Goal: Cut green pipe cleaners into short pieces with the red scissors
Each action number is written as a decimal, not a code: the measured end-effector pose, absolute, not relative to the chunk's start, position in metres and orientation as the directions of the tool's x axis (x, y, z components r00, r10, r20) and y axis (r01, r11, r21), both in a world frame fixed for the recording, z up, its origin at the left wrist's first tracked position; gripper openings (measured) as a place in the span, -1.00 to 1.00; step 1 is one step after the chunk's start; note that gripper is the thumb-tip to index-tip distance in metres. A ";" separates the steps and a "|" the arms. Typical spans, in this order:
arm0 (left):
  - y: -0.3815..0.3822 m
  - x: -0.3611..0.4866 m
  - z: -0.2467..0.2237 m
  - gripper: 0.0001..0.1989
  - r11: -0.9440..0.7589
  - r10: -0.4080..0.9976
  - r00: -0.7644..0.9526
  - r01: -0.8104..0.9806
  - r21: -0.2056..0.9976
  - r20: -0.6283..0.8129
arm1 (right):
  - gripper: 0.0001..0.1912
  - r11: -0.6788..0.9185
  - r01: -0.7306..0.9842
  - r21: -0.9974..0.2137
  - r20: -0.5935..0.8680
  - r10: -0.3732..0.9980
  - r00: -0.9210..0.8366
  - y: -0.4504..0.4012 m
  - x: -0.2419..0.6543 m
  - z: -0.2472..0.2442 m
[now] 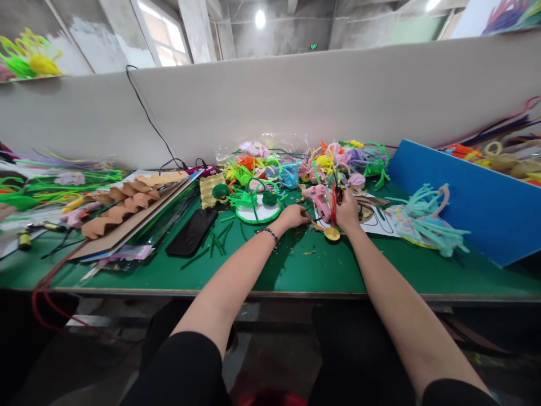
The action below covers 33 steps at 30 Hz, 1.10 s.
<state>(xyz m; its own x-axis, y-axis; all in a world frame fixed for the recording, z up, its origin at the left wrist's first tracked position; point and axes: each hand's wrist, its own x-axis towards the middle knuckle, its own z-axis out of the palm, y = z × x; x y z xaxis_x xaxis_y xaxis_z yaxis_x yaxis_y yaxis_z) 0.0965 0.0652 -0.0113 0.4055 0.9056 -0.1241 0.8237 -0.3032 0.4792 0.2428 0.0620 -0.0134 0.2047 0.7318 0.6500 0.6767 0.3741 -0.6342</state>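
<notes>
My right hand (347, 210) is closed around red-handled scissors (333, 207), held upright beside a pink glue gun (320, 198). To its left, my left hand (295, 216) reaches low over the table with its fingertips pinched together. Whatever they hold is too small to make out. A small yellow round cup (332, 234) lies just below the scissors. Under and beside my right hand is a white sheet with black outlines (380, 223). Left of my left hand sits a white disc edged in green pipe cleaner (257, 214), with green pieces on it.
A black phone (192, 232) and cut green pipe-cleaner pieces (217, 239) lie to the left. Brown egg-carton strips (122, 211) rest on stacked boards. Colourful pipe-cleaner shapes (291, 169) pile along the back. A blue board (465, 197) and a teal pipe-cleaner piece (431, 223) stand right. Another person's hand (5, 212) shows far left.
</notes>
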 end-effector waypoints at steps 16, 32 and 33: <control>0.068 0.101 -0.017 -0.69 -0.099 0.976 0.198 0.779 0.619 -0.093 | -0.82 0.327 0.665 -0.671 0.658 0.676 0.332 0.076 0.253 -0.023; 0.071 0.098 -0.029 -0.77 -0.160 0.987 0.129 0.627 0.763 0.101 | -0.74 0.560 0.616 -0.554 0.748 0.660 0.073 0.078 0.249 -0.026; 0.072 0.098 -0.029 -0.77 -0.162 0.986 0.129 0.623 0.765 0.104 | -0.73 0.564 0.618 -0.548 0.749 0.659 0.062 0.079 0.249 -0.027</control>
